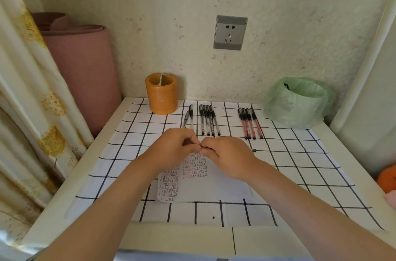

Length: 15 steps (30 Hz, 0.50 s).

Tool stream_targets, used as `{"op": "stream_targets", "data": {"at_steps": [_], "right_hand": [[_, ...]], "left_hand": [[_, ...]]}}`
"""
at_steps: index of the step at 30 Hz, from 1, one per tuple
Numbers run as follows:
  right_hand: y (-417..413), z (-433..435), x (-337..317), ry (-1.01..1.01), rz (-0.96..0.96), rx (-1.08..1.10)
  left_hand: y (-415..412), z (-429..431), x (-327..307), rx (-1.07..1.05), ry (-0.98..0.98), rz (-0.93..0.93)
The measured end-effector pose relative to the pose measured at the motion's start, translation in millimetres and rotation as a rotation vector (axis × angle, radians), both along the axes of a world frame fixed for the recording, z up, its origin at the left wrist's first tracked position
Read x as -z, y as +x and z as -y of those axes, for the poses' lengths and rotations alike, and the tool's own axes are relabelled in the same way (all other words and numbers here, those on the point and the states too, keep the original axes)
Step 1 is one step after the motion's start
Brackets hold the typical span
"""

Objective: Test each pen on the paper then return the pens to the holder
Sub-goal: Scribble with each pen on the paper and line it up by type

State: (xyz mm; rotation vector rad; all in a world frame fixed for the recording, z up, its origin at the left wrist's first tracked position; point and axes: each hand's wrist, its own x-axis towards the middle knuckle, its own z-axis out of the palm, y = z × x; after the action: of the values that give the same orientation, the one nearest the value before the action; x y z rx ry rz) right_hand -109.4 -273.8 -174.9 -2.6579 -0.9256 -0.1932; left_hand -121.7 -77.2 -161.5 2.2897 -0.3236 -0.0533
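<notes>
Left hand (174, 145) and right hand (229, 156) meet just above the paper (214, 188), and I see both pinching one pen (204, 148) between them. Beyond the paper lie black pens (209, 120), red pens (249, 123) and the orange holder (161, 97).

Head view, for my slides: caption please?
Left hand and right hand pinch a pen over the paper; other pens lie by the orange holder.

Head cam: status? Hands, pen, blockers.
Left hand and right hand both pinch one pen over the paper. Other pens lie in rows behind; holder shows none. Loose cap by right hand, nothing blocking.
</notes>
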Motion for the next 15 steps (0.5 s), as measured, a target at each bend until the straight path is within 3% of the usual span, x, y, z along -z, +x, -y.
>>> {"op": "stream_targets", "data": {"at_steps": [5,11,15], "right_hand": [[3.4,-1.3,0.7,0.025,-0.136,-0.006],[1.3,0.7,-0.9,-0.075,0.057,0.017],[0.7,2.5,-4.4,-0.039,0.005,0.045]], "left_hand": [[1.0,2.9,-0.8,-0.015,0.001,0.026],[0.9,1.5,0.1,-0.011,0.008,0.030],[2.0,-3.8,-1.4,0.008,0.028,0.027]]}}
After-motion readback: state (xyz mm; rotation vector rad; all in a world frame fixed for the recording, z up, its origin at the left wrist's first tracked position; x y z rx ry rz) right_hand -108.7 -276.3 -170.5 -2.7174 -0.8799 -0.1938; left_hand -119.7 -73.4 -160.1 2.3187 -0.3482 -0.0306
